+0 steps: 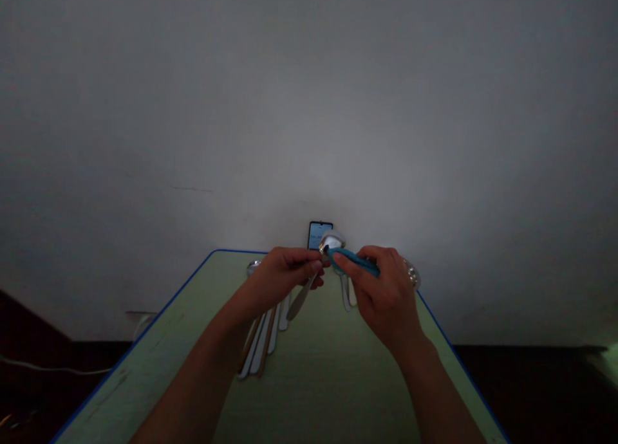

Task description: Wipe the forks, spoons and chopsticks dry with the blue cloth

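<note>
My left hand (280, 280) grips a metal spoon by its neck, with the shiny bowl (332, 242) raised at the top and the handle (301, 298) slanting down toward the table. My right hand (381, 289) pinches a teal-blue cloth (355, 262), and the cloth's end presses against the spoon's bowl. Below my left wrist, a row of several utensils with white and wooden handles (263, 341) lies side by side on the tabletop, their upper ends hidden behind my hand.
A pale green table (318, 392) with a blue edge runs toward a white wall. A smartphone (320, 235) stands at the far end against the wall. Metal spoon heads lie at the far left (252, 267) and right (412, 275). A white cable (53, 368) runs along the dark floor.
</note>
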Tool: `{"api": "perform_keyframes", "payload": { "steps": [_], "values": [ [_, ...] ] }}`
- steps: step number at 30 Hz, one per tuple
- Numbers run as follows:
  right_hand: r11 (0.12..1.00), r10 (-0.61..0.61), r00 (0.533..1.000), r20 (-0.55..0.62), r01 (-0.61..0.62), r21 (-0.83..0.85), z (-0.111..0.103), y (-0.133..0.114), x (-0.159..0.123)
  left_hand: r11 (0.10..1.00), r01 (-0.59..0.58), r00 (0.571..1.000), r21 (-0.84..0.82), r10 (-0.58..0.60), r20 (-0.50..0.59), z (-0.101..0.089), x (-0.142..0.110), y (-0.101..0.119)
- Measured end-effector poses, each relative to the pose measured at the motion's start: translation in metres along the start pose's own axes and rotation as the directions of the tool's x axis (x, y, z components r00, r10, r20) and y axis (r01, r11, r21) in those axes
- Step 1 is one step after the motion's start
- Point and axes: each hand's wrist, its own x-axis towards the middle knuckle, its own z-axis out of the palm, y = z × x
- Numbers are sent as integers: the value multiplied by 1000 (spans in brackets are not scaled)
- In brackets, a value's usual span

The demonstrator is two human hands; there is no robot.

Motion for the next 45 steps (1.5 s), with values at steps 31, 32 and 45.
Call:
{"api": "perform_keyframes", "payload": {
  "steps": [31,32,45],
  "values": [
    [972,184,981,-54,-173,162,4,4,-5,999,48,997,-15,-47,54,-5,-7,-3],
    [968,195,979,-57,-183,172,3,4,-5,998,62,997,-33,-60,51,-5,-7,-3],
    [955,168,985,-33,-155,252,3,-8,-4,965,129,987,-229,-147,-62,-2,-3,1]
  ]
}}
